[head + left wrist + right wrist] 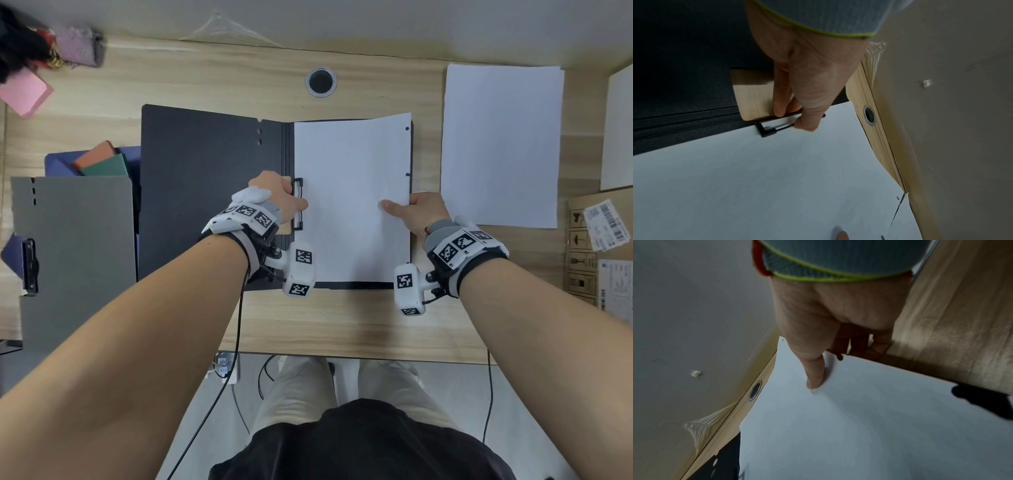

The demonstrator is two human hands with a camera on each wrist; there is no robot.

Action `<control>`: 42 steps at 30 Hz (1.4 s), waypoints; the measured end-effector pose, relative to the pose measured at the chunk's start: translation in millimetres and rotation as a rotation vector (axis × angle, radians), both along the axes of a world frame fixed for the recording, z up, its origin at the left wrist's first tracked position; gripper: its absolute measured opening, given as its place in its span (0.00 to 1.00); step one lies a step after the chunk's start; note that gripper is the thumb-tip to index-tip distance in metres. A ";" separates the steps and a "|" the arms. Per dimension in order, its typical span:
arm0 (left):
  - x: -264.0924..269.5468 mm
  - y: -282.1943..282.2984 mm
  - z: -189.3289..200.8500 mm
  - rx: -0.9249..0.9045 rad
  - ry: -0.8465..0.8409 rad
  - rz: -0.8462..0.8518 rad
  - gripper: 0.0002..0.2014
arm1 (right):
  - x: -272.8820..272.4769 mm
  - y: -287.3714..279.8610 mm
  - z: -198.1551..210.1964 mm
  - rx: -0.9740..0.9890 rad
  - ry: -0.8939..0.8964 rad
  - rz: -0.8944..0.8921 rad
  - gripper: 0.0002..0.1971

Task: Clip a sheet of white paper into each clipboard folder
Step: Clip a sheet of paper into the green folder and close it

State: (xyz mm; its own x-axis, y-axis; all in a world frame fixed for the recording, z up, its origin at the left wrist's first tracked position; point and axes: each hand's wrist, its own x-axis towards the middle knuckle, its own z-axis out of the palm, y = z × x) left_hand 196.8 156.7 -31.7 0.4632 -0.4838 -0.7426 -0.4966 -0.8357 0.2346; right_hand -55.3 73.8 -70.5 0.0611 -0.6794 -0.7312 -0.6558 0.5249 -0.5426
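A black clipboard folder [205, 192] lies open on the desk, and a white sheet [352, 205] covers its right half. My left hand [277, 195] grips the black wire clip [766, 129] with its wooden lever [754, 100] at the sheet's left edge. My right hand [416, 212] pinches the sheet's right edge, thumb [815, 374] on top and fingers underneath. More white sheets [501, 144] lie to the right. A grey folder [75, 257] lies closed at the left.
A round cable hole [321, 82] sits in the desk behind the folder. Cardboard boxes [599, 246] stand at the right edge. A blue folder with coloured books [102, 161] and a pink item [24, 96] lie at the left. Plastic wrap [226, 31] hangs by the wall.
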 end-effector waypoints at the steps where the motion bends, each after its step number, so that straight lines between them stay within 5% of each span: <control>1: 0.0 0.0 0.0 0.000 -0.002 -0.002 0.12 | 0.8 0.3 2.6 -0.004 0.002 0.001 0.20; 42: -20.7 -18.4 -0.4 0.112 -0.206 -0.150 0.10 | 21.7 -7.3 16.9 -0.042 0.424 0.361 0.25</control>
